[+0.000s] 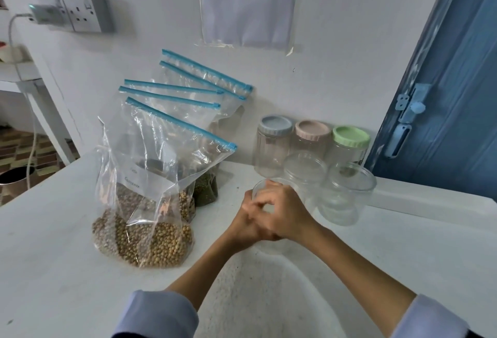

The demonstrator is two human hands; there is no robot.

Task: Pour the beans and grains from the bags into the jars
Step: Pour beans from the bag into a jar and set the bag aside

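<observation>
Nearest me, my left hand [246, 223] and right hand [285, 212] both wrap a clear jar [262, 190] on the white table [53, 270]; the hands hide most of it, so I cannot see inside. At the left, the front bag [145, 198] holds tan beans, and the bags behind [188, 112] show darker grains, hard to identify. Right of my hands stand two clear lidless jars [347, 195]. Farther back, three lidded jars [312, 141] look empty.

Upright zip bags [150, 176] of beans left of clear jars [309, 149].
</observation>
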